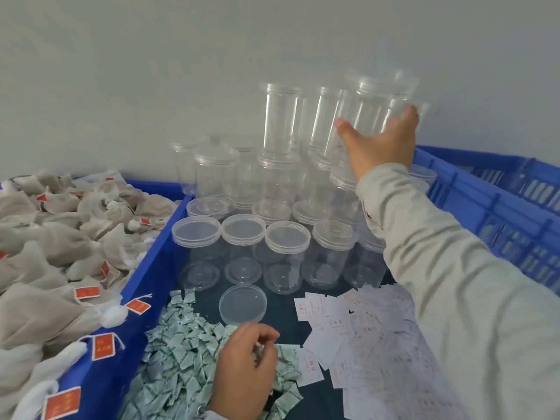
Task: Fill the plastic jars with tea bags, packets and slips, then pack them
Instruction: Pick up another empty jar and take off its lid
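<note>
Your right hand (pixel 380 144) grips a clear jar (pixel 368 116) lifted above the stacked jars (pixel 281 183). Left hand (pixel 242 365) curls on the packets (pixel 178 359), probably pinching one. Slips (pixel 363 328) right, tea bags (pixel 51 237) left in a blue crate (pixel 145 268). Grey wall (pixel 181 56) behind.

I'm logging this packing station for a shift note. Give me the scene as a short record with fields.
right hand: grips a clear lidded jar, lifted above the stack
left hand: curled on the green packets, pinching some
jars on table: lidded empty jars in rows, stacked behind
loose lid: lies flat before the front row
tea bags: heaped in the left blue crate
slips: white pile, right of packets
</note>
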